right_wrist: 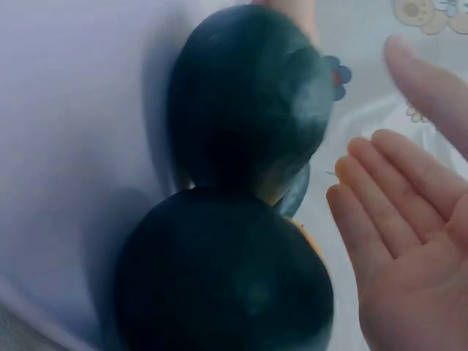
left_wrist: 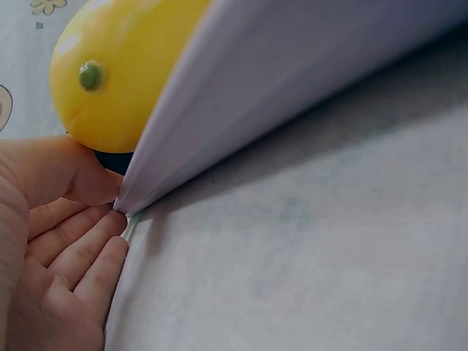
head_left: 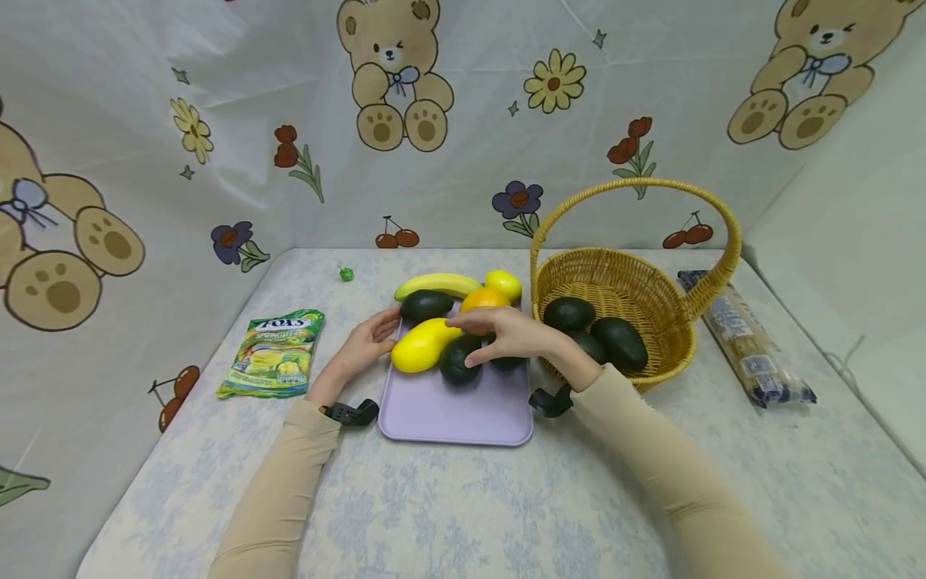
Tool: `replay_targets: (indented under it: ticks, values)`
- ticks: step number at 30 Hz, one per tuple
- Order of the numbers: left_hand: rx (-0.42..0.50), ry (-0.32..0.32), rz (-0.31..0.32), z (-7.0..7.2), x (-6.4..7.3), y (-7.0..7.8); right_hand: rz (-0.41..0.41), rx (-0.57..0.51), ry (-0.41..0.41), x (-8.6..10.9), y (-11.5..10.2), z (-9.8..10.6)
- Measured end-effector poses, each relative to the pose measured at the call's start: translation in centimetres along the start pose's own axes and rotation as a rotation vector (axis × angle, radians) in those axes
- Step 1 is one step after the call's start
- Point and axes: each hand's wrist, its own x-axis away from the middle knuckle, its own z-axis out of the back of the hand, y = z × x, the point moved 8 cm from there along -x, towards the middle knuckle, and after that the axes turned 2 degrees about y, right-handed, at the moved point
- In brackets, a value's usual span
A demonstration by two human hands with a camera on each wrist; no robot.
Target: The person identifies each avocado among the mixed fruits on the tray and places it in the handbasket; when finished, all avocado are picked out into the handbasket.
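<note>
While the left hand (head_left: 367,342), fingers extended, touches the left rim of the tray (head_left: 456,418), the right hand (head_left: 509,331), thumb apart from straight fingers holding nothing, hovers nearer the dark avocado (head_left: 454,367), which lies mid-tray, below that thumb and toward the left rim.

We see a smooth plastic tray (head_left: 456,416), a glossy mango (head_left: 419,347) by its left edge. The basket (head_left: 680,354) is rough wicker.

The tray (head_left: 456,414) is lilac, the mango (head_left: 419,347) yellow, the avocados (head_left: 456,367) blackish-green, the tablecloth (head_left: 434,507) blue-mottled white.
</note>
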Motion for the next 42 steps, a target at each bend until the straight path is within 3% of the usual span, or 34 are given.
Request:
replay_targets:
  ticks: [5, 11, 28, 38, 42]
  values:
    - [0.007, -0.002, -0.006, 0.0, 0.0, 0.1, -0.043, 0.205, 0.03, -0.3, 0.5, -0.1]
    - [0.003, 0.004, -0.001, 0.2, 0.0, 0.1, -0.047, 0.317, 0.028, -0.6, 0.8, -0.3]
    - [0.007, 0.011, -0.017, 0.2, 0.1, 0.0, -0.085, 0.432, -0.016, -1.2, 0.1, -2.0]
    - [0.0, 0.004, -0.047, 0.2, 0.1, 0.2, -0.018, 0.44, 0.003, -1.1, -0.7, -2.9]
    - [-0.007, 0.002, -0.04, 0.1, 0.0, 0.1, -0.003, 0.427, 0.041, -0.8, -1.6, -2.3]
